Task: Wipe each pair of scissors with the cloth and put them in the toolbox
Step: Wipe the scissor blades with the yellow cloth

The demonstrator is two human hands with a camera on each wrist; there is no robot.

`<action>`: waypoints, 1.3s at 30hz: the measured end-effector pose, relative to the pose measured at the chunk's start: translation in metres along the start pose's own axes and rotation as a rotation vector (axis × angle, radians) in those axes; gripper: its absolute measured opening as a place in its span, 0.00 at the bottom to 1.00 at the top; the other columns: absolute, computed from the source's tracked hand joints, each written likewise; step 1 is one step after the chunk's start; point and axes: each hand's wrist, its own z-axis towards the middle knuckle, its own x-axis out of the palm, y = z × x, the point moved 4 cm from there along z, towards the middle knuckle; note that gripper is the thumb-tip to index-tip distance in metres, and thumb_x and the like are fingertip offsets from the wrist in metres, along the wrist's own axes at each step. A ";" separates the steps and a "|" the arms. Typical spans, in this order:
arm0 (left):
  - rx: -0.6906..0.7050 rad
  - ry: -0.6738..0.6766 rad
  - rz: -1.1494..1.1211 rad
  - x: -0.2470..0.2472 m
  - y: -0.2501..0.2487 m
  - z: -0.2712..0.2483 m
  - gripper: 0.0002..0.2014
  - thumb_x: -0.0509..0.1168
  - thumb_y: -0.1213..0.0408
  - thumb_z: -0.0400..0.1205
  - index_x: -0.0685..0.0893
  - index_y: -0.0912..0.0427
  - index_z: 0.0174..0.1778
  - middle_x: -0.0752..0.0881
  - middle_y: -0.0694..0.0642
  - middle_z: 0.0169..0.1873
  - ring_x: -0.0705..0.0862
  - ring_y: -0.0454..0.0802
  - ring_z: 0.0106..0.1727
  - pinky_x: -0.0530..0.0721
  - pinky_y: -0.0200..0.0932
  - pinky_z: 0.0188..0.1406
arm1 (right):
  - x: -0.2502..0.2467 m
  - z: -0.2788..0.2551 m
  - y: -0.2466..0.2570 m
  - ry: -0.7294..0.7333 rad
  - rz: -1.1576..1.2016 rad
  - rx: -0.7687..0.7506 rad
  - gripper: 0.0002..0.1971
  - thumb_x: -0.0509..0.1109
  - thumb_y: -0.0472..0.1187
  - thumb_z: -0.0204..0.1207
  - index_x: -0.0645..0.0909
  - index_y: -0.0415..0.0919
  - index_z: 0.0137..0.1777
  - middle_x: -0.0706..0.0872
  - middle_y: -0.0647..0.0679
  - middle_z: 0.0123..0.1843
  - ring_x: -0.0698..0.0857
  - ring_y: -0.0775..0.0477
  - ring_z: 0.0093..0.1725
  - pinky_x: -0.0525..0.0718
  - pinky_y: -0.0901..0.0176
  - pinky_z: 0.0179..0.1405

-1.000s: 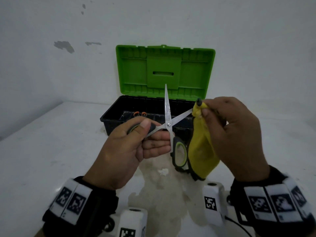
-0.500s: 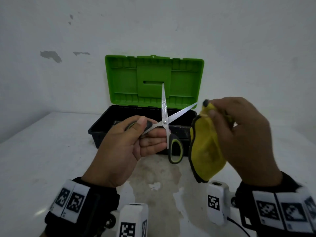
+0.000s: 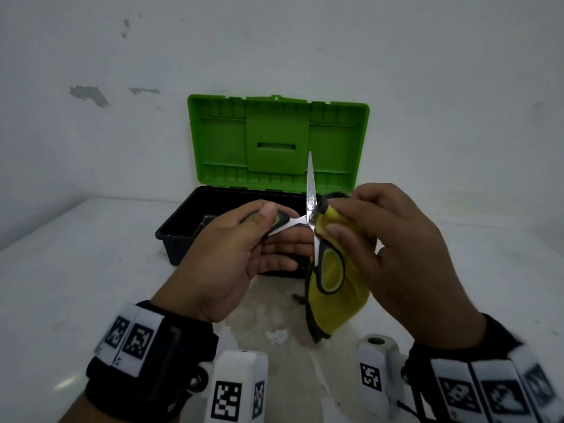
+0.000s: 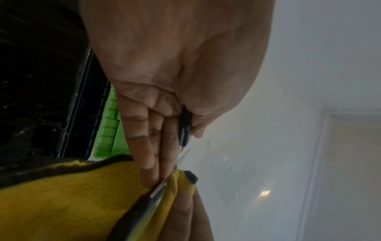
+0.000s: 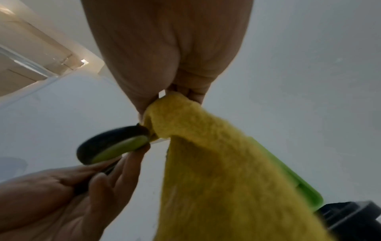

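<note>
Left hand grips one handle of the scissors, thumb on top, fingers curled beneath, blades spread wide open, one pointing straight up. Right hand pinches the yellow cloth round the other blade, right at the pivot, the rest of the cloth hanging down behind the free handle loop. All of it is held up over the table, just in front of the open toolbox, whose green lid stands upright against the wall
</note>
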 end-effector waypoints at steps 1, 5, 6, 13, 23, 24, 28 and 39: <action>0.000 0.001 0.007 0.000 -0.001 0.000 0.17 0.59 0.56 0.81 0.85 0.64 0.52 0.92 0.69 0.44 0.92 0.60 0.45 0.89 0.40 0.35 | 0.000 0.000 -0.001 0.011 -0.008 0.001 0.15 0.73 0.45 0.78 0.86 0.40 0.62 0.82 0.45 0.54 0.76 0.58 0.52 0.70 0.81 0.54; -0.008 0.032 -0.001 0.002 -0.003 0.002 0.17 0.58 0.57 0.82 0.84 0.67 0.51 0.91 0.72 0.44 0.93 0.64 0.45 0.90 0.39 0.35 | -0.001 0.000 -0.006 0.028 -0.043 -0.021 0.14 0.75 0.39 0.76 0.87 0.39 0.61 0.82 0.46 0.52 0.75 0.60 0.50 0.69 0.82 0.52; -0.015 0.037 -0.010 0.002 -0.003 0.004 0.16 0.57 0.59 0.84 0.83 0.68 0.51 0.91 0.72 0.44 0.93 0.64 0.45 0.90 0.39 0.35 | -0.002 0.000 -0.008 0.025 -0.051 -0.023 0.13 0.75 0.37 0.76 0.87 0.38 0.61 0.83 0.46 0.52 0.75 0.60 0.49 0.70 0.82 0.50; -0.036 0.014 -0.022 -0.002 0.003 0.010 0.15 0.58 0.59 0.82 0.84 0.67 0.51 0.90 0.72 0.42 0.93 0.64 0.42 0.90 0.39 0.32 | 0.012 -0.004 0.000 -0.001 0.013 -0.085 0.10 0.72 0.32 0.76 0.90 0.37 0.55 0.88 0.45 0.55 0.86 0.45 0.53 0.82 0.58 0.54; -0.046 0.014 -0.002 -0.008 0.006 0.010 0.16 0.59 0.58 0.80 0.83 0.67 0.49 0.90 0.73 0.42 0.93 0.64 0.42 0.90 0.39 0.31 | 0.020 -0.007 -0.002 -0.034 0.007 -0.069 0.10 0.71 0.33 0.76 0.90 0.37 0.55 0.88 0.44 0.54 0.85 0.46 0.53 0.82 0.59 0.53; -0.042 0.012 0.000 -0.008 0.006 0.010 0.16 0.59 0.58 0.80 0.83 0.68 0.50 0.90 0.73 0.42 0.93 0.64 0.42 0.90 0.39 0.31 | 0.021 -0.007 -0.002 -0.029 0.015 -0.082 0.10 0.72 0.32 0.76 0.90 0.37 0.54 0.88 0.44 0.54 0.84 0.47 0.53 0.81 0.60 0.54; -0.048 0.017 -0.004 -0.007 0.008 0.010 0.15 0.58 0.58 0.81 0.82 0.67 0.49 0.91 0.72 0.42 0.93 0.64 0.43 0.90 0.39 0.33 | 0.014 -0.005 -0.021 -0.031 0.011 0.003 0.11 0.71 0.31 0.76 0.89 0.39 0.56 0.88 0.46 0.54 0.85 0.49 0.53 0.81 0.66 0.56; -0.043 -0.008 -0.032 -0.009 0.005 0.010 0.17 0.58 0.58 0.80 0.83 0.68 0.51 0.91 0.70 0.41 0.93 0.63 0.42 0.90 0.38 0.31 | 0.014 -0.005 -0.003 0.000 0.110 0.049 0.15 0.73 0.31 0.77 0.84 0.41 0.63 0.87 0.52 0.56 0.85 0.55 0.56 0.80 0.68 0.57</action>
